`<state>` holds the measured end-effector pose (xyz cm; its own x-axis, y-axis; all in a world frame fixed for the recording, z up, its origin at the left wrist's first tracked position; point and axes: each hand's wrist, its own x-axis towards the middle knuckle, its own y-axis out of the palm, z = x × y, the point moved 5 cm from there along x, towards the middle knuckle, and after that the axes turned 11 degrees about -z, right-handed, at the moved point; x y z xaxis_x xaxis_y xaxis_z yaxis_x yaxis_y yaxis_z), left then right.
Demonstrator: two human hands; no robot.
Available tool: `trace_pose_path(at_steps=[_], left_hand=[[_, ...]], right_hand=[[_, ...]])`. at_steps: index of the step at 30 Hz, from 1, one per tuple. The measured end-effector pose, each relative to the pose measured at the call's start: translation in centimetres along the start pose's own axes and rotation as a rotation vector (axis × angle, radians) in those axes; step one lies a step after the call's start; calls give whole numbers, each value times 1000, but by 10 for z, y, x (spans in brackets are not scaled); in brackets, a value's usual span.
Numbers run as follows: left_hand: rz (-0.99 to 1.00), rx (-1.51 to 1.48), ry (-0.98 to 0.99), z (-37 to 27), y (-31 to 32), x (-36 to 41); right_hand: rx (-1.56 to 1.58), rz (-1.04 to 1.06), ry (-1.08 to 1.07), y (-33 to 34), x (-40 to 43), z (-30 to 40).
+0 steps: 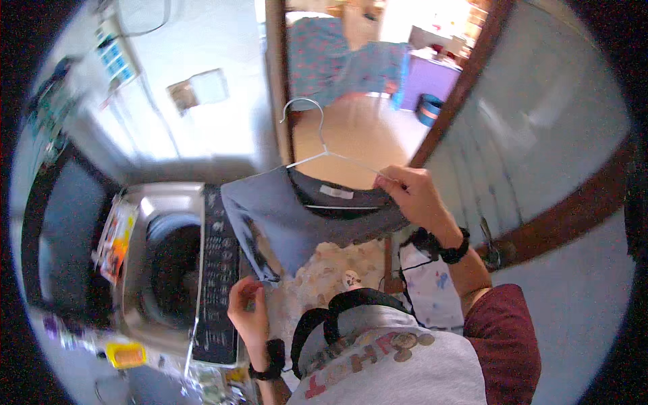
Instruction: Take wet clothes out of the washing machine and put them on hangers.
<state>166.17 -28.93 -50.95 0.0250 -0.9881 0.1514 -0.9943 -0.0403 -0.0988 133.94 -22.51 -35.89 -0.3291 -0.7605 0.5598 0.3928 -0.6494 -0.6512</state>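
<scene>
A grey long-sleeved top (314,223) hangs on a thin white wire hanger (325,152), its dark neckline and pale label facing me. My right hand (410,195) pinches the hanger's right arm at the edge of the collar. One sleeve dangles on the left, its cuff just above my left hand (249,306). That hand has curled fingers with a gap to the thumb, and nothing shows in it. To its left stands a top-loading washing machine (164,190) with its lid (76,228) raised and a dark control panel (218,304). The drum's inside is too dark to make out.
A wooden-framed doorway (280,66) opens ahead onto a room with a purple cabinet (433,76) and a blue bin (429,110). A power strip (115,58) is on the left wall. Behind my right forearm is a white cloth with blue marks (430,291).
</scene>
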Motion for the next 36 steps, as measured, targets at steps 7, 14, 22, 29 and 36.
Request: trace_pose_path(at_steps=[7,14,22,29,36], left_hand=[[313,-124,58,-2,40,21],[448,-71,45,-4,66,30],[597,-34,12,6,80,44],[601,-38,28,12,87,54],[588,11,16,18,89,55]], right_hand=[[-58,-326,365,-37,-101,-23],[-307,-532,833,-68,-225,-37],[-496,-705,894,-53,-328,-62],[-465,-837,1036,-56,-377,-86],[-581,-769,1049,-50,-391,-104]])
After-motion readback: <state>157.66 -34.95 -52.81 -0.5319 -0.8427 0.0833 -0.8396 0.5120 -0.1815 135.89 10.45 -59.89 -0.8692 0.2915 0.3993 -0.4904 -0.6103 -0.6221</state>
